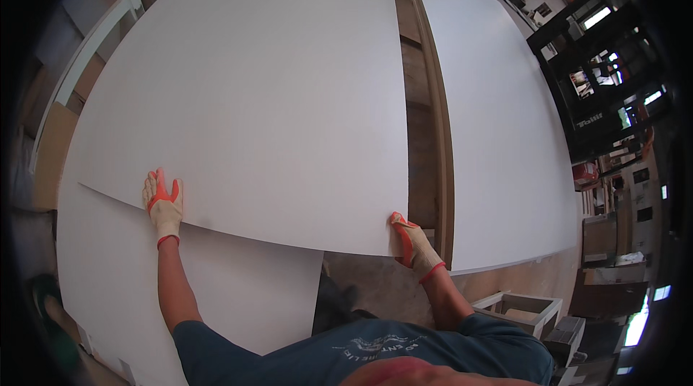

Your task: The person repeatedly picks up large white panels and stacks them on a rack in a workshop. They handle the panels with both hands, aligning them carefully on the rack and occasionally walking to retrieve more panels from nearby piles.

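A large white board point(260, 90) lies in front of me, its near edge crossing above a second white panel point(238, 278) at the lower left. Over that near edge, toward the left, my left hand point(164, 205) rests on the board's top face in a cream and orange work glove, fingers stretched out and apart. At the board's near right corner my right hand point(417, 244), gloved alike, has its thumb on top; its other fingers are mostly hidden and seem wrapped around the side edge.
A brown strip point(431, 68) runs along the gap between this board and another white panel point(505, 119) on the right. A pale frame point(101, 47) borders the left side. A dark forklift-like machine point(595, 83) stands far right, and a grey metal frame point(523, 308) stands at lower right.
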Available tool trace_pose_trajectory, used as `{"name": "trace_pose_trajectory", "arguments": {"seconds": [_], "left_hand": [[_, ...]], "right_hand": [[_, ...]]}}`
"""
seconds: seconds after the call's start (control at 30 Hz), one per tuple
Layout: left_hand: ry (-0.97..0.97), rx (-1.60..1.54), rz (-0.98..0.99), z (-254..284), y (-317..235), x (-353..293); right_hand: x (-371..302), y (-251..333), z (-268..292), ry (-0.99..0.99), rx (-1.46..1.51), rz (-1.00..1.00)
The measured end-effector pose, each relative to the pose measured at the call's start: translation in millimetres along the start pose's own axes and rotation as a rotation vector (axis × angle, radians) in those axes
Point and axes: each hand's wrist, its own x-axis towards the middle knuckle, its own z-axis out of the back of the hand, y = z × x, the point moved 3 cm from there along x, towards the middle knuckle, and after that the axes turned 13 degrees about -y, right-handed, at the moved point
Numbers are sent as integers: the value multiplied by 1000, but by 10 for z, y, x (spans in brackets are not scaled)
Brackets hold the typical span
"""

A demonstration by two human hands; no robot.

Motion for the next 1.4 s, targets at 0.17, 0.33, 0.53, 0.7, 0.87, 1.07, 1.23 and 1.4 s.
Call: {"name": "trace_pose_trajectory", "arguments": {"seconds": [0.17,0.33,0.53,0.7,0.87,1.07,1.23,1.4], "left_hand": [[-44,-58,4,0,80,24],[11,-23,81,-172,90,-14],[-34,-69,91,-432,89,-16],[98,-118,99,-507,-62,579],[288,-54,198,-271,-245,491],[179,-17,154,92,-188,-1523],[-17,74,466,1067,574,-3936],[-49,400,1187,2383,1113,-6736]], "right_hand": [[-97,87,-94,-95,-10,33],[-21,-22,-197,-151,-58,-4],[548,-175,-364,-82,19,15],[1051,-35,-641,-177,-35,37],[1372,-20,-793,-221,-124,86],[1459,-344,-819,-119,149,169],[1041,-1232,-723,217,291,92],[130,-2633,-801,803,-125,-144]]}}
